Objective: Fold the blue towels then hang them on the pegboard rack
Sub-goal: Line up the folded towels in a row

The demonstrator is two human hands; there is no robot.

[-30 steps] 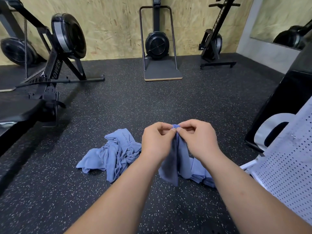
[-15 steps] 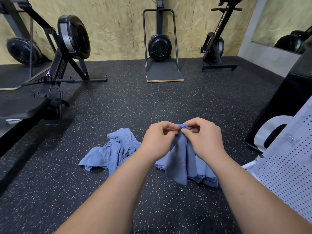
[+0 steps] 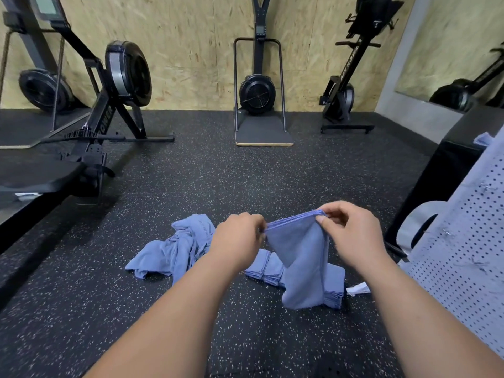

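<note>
A blue towel (image 3: 302,257) hangs folded between my hands, its top edge stretched level. My left hand (image 3: 238,238) pinches the left end of that edge and my right hand (image 3: 351,230) pinches the right end. Below it on the floor lies a low stack of folded blue towels (image 3: 266,267). A crumpled heap of blue towels (image 3: 174,249) lies to the left of my left hand. The white pegboard rack (image 3: 463,241) stands at the right edge, with a blue towel (image 3: 484,139) showing at its top.
The floor is black speckled rubber (image 3: 191,186). A rowing machine (image 3: 90,137) fills the left side. A ski trainer on a flat base (image 3: 260,105) and another upright machine (image 3: 346,99) stand against the wooden back wall. A black box (image 3: 441,170) sits behind the rack.
My hands have drawn apart, spreading the towel's top edge from a bunched pinch into a flat, level span. The camera view has tilted up a little.
</note>
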